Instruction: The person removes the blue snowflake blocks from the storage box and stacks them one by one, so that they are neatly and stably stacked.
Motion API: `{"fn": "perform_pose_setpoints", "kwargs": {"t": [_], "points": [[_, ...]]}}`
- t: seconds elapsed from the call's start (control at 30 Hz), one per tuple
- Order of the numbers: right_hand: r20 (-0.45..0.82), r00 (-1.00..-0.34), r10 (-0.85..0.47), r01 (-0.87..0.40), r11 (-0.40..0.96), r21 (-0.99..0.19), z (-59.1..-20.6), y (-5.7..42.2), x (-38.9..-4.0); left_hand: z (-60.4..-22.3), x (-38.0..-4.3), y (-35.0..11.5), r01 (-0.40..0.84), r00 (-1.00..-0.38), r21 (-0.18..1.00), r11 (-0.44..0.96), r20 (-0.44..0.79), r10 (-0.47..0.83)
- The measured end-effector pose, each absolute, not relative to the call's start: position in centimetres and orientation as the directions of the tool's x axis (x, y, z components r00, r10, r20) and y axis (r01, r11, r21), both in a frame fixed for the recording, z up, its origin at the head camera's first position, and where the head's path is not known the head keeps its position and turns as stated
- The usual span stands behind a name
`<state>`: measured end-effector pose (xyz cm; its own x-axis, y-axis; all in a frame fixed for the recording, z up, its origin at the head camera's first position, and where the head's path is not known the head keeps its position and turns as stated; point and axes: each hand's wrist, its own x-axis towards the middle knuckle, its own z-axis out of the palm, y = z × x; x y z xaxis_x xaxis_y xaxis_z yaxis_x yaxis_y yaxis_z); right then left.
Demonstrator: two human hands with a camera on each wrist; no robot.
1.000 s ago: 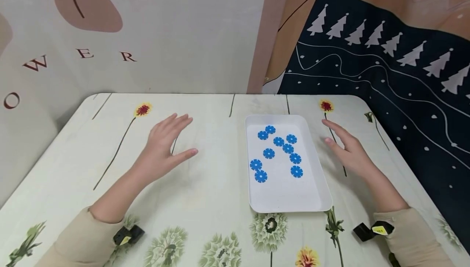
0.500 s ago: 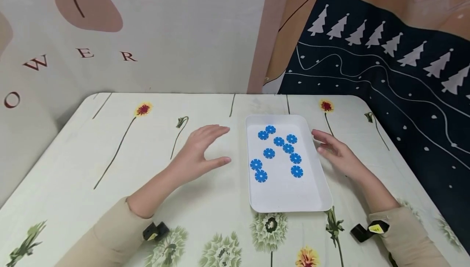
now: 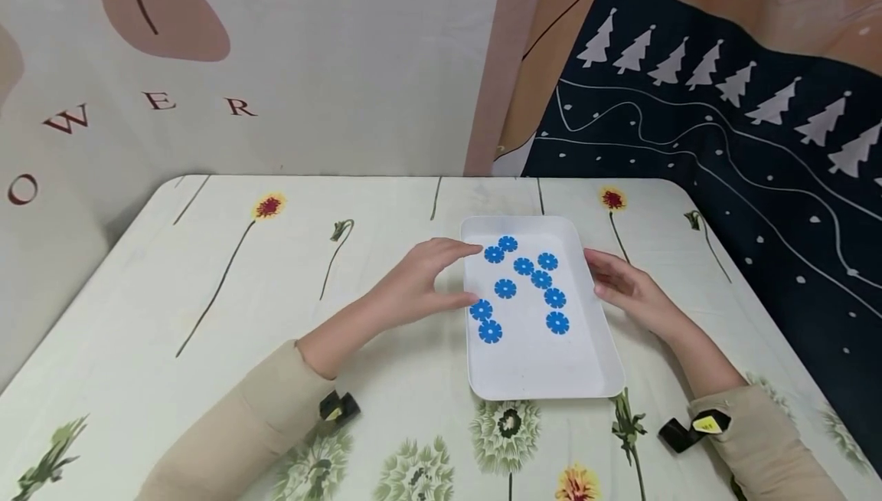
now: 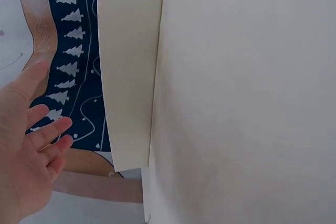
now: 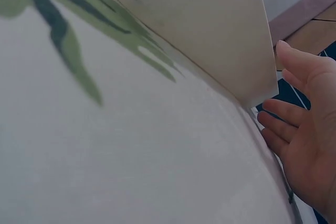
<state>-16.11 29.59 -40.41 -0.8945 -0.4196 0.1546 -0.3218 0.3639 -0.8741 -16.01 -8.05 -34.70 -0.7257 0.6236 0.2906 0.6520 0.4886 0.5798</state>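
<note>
A white rectangular tray (image 3: 544, 371) lies on the flowered tablecloth, holding several small blue notched discs (image 3: 505, 288). My left hand (image 3: 420, 286) is at the tray's left rim, thumb and fingers spread apart, the fingertips reaching the edge beside the discs. On the opposite side, my right hand (image 3: 634, 293) has its fingertips at the right rim, with the fingers loosely bent. Whether either hand presses on the rim cannot be told. The left wrist view shows the tray's outer side (image 4: 131, 77) beside the extended left fingers; the right wrist view shows the tray's wall (image 5: 215, 30) near the right fingertips.
The tablecloth (image 3: 207, 279) with printed flowers spreads to both sides of the tray. Behind it stands a pale wall hanging (image 3: 331, 64). A dark cloth with printed trees (image 3: 689, 126) hangs at the right. Black wrist cameras sit on both sleeves.
My left hand has moved right across the table to the tray's left rim. My right hand has shifted slightly left, in to the right rim. The tray and discs have stayed put.
</note>
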Motion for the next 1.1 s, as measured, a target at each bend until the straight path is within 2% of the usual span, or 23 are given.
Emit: {"fn": "perform_pose_setpoints", "kwargs": {"t": [0.33, 0.63, 0.93, 1.1], "points": [[0.140, -0.890, -0.434, -0.307, 0.342, -0.888, -40.4, 29.7, -16.3, -34.5, -18.7, -5.3, 0.547, -0.737, 0.662, 0.513, 0.089, 0.670], [0.117, -0.891, -0.439, -0.291, 0.355, -0.889, -40.4, 29.8, -16.3, -35.0, -20.8, -3.5, 0.505, -0.682, 0.686, 0.524, -0.055, 0.730], [0.113, -0.890, -0.441, -0.291, 0.361, -0.886, -40.4, 29.8, -16.3, -35.2, -22.2, -1.7, 0.548, -0.598, 0.635, 0.544, -0.157, 0.786], [0.107, -0.892, -0.440, -0.286, 0.364, -0.886, -40.5, 29.8, -16.3, -35.0, -22.5, -1.0, 0.563, -0.572, 0.612, 0.555, -0.197, 0.796]]}}
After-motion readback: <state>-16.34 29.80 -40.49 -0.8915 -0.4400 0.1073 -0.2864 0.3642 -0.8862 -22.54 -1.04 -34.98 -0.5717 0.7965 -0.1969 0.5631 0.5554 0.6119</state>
